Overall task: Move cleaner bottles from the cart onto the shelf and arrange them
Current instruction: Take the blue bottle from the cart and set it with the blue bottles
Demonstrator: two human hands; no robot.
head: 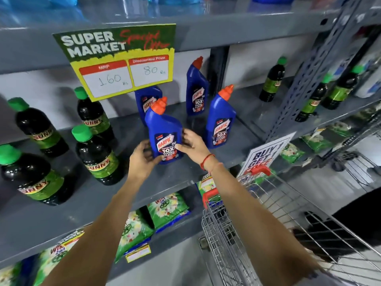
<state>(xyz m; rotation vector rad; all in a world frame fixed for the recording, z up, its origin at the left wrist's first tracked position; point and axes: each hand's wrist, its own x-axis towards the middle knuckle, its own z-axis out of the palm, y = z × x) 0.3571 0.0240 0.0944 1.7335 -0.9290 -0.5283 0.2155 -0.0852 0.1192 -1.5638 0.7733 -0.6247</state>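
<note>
A blue cleaner bottle with an orange cap [162,129] stands near the front of the grey shelf [181,174]. My left hand [142,157] grips its lower left side and my right hand [191,144] grips its right side. Three more blue bottles stand behind it: one at the right [221,118], one at the back [195,87], and one partly hidden behind the price sign [147,100]. The wire cart [268,223] with red handle grips is at the lower right; its contents are not visible.
Dark bottles with green caps [94,157] fill the shelf's left side, and more stand on the right section [272,81]. A yellow-green price sign [121,60] hangs from the shelf above. Green detergent packs [169,207] lie on the lower shelf. A white offer sign [266,153] hangs by the cart.
</note>
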